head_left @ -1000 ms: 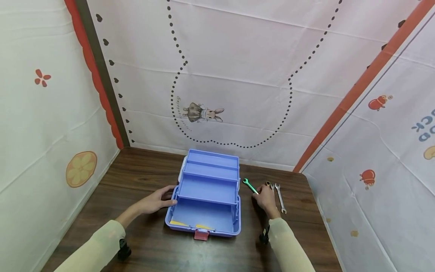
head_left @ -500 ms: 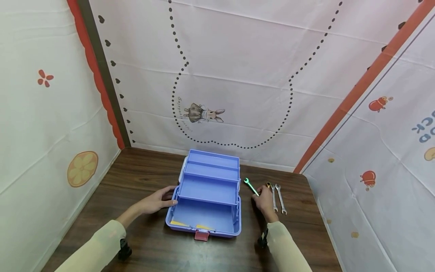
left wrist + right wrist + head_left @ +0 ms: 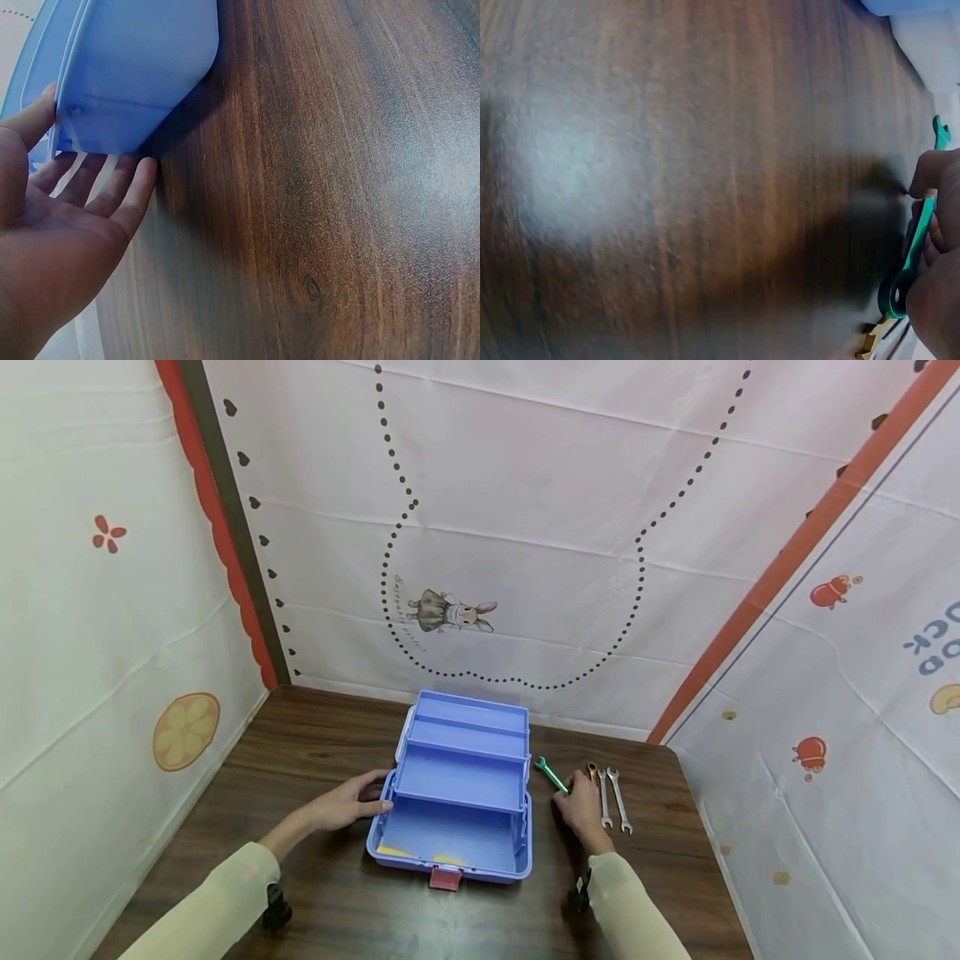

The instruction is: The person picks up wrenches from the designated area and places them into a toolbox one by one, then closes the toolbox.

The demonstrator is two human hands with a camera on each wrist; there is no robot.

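An opened blue toolbox (image 3: 493, 875) stands on the table, its tiered trays (image 3: 459, 777) spread toward the back. My left hand (image 3: 337, 806) holds its left side, thumb at the rim and fingers against the outer wall. In the left wrist view, the fingers (image 3: 97, 184) touch the box wall (image 3: 150, 60) below the rim. To the right of the box, my right hand (image 3: 581, 806) grips a green wrench (image 3: 549, 772) by its shank. The right wrist view shows the green wrench (image 3: 920, 238) with its open end pointing away and its ring end near the palm.
Two silver wrenches (image 3: 605, 802) lie right of my right hand, alongside a gold-coloured wrench (image 3: 592, 771) partly hidden by it. Yellow pieces (image 3: 392, 852) lie inside the box by its front wall, near the red latch (image 3: 446, 879). Printed cloth walls (image 3: 525, 568) border the table (image 3: 315, 893).
My right hand has shifted slightly left and toward me with the green wrench, uncovering more of the silver wrenches. The left hand and the toolbox have stayed in place.
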